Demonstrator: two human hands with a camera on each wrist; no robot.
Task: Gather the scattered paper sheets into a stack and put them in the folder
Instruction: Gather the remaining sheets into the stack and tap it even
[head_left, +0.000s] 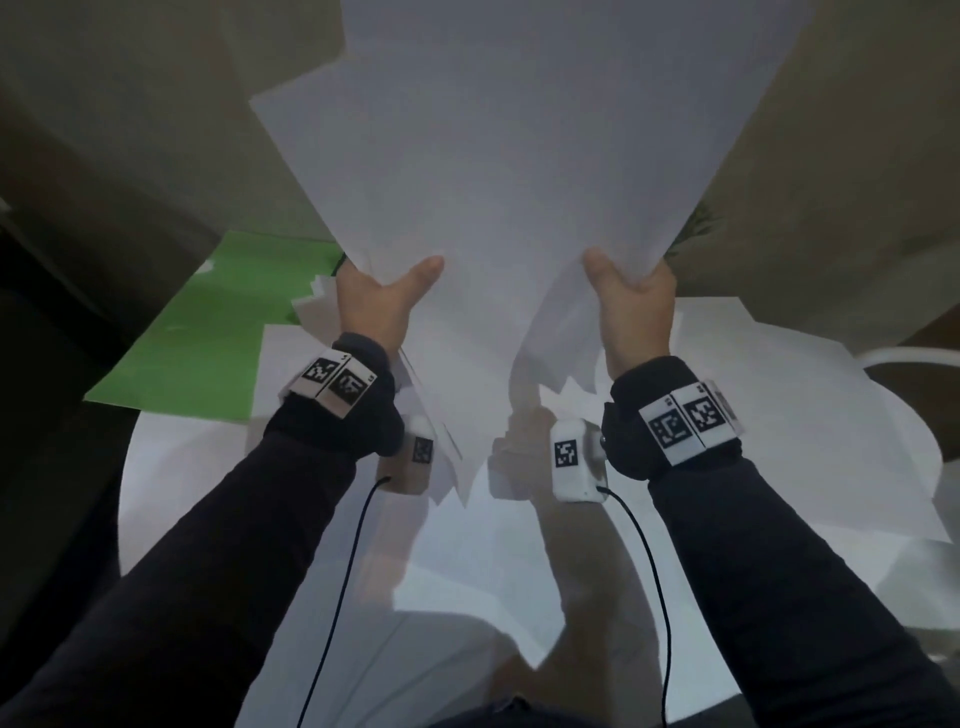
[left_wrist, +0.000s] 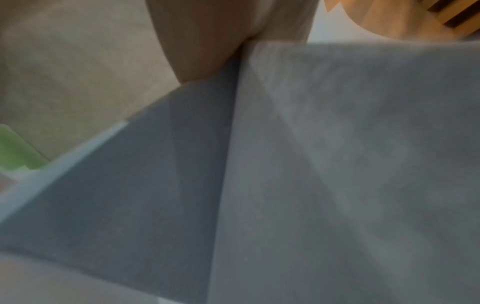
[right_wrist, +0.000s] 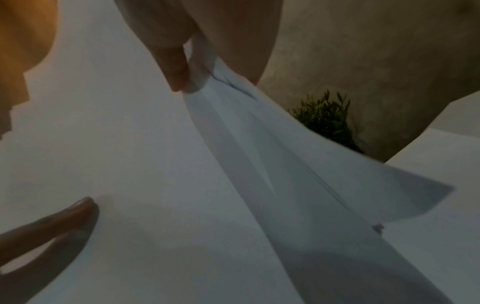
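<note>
A loose bundle of white paper sheets (head_left: 493, 171) stands lifted and fanned out above the table, its uneven lower corners hanging near my wrists. My left hand (head_left: 384, 296) grips its left edge, thumb on the near face. My right hand (head_left: 631, 291) grips the right edge the same way. The left wrist view is filled by the sheets (left_wrist: 337, 164) with a thumb at the top. In the right wrist view fingers (right_wrist: 176, 67) pinch the bunched paper edges (right_wrist: 246, 133). A green folder (head_left: 208, 332) lies flat on the table at the left, behind my left wrist.
More white sheets (head_left: 779, 415) lie spread on the round white table (head_left: 171, 483), at the right and under my arms. A small green plant (right_wrist: 327, 121) stands at the back right. A white curved chair edge (head_left: 914, 358) shows at the far right.
</note>
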